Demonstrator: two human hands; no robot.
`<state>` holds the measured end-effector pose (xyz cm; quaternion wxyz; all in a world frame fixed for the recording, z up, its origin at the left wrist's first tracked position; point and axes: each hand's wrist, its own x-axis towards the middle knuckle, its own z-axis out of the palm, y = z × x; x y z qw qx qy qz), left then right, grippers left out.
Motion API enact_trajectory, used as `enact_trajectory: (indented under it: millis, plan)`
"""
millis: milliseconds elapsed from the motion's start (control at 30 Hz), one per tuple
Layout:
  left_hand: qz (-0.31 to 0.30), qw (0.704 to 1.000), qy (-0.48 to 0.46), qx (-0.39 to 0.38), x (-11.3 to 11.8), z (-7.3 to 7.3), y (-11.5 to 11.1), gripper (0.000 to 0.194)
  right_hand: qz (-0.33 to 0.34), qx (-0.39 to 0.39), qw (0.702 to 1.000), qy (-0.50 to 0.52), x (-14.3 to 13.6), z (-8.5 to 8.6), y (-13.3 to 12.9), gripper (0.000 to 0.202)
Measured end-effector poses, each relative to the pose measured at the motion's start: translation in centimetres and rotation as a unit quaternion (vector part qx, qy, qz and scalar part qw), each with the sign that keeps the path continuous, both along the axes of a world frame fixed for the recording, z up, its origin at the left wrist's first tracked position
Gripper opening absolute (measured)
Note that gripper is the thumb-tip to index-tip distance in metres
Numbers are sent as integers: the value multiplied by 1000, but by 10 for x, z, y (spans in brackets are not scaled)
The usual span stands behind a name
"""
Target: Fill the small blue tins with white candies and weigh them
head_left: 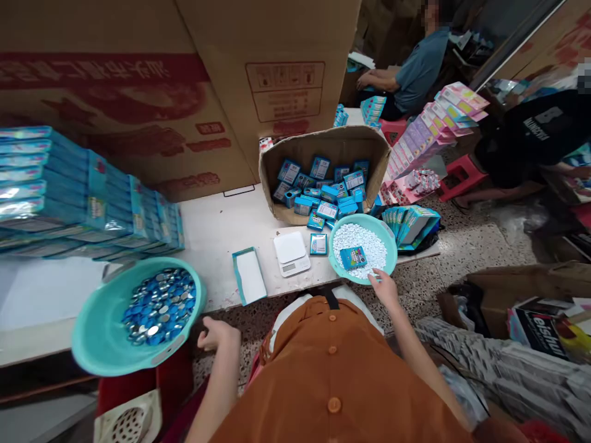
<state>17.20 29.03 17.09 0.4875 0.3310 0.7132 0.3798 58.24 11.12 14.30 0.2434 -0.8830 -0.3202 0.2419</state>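
Just beyond the right hand's [384, 288] parted fingers, a small blue box [353, 258] lies on white pellets [376, 249] in a basin [392, 246]; spills over its rim are best avoided by light contact. Beside the left hand [219, 334], curled, its grip indiscernible, stands the larger basin [92, 335]; between hands, the scale [295, 267] should be skirted.

Tall brown cartons [302, 37] with red print wall off the far side over there. Past them a person in a blue-grey shirt [422, 67] sits, and nearer me another in a black top [554, 126] is by a red stool [463, 175]. Pink and lilac boxes [418, 135] rise in leaning stacks. Grey layered bundles [517, 363] lie on the right, near an open carton [521, 277] above the speckled floor [482, 234].
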Motion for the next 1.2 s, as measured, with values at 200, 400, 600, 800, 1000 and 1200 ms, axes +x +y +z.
enact_trajectory:
  millis: [200,400,600,800,1000,1200]
  plan:
    - [-170,979,74,82,91,7,-7,27,34,-20,999,-25,20,-27,30,53]
    - [-431,866,130,217,220,7,-9,31,72,-37,995,-49,58,-42,25,42]
    - [-611,742,186,204,336,-19,-15,50,152,-29,985,-74,95,-52,-5,41]
    - [-637,682,346,94,376,-51,-19,64,239,-21,969,-64,120,-55,-4,41]
    - [-626,672,396,12,387,-53,-11,64,319,-5,947,-42,141,-72,32,37]
    - [-588,745,300,94,369,-28,-24,43,280,-4,958,-61,134,-101,66,46]
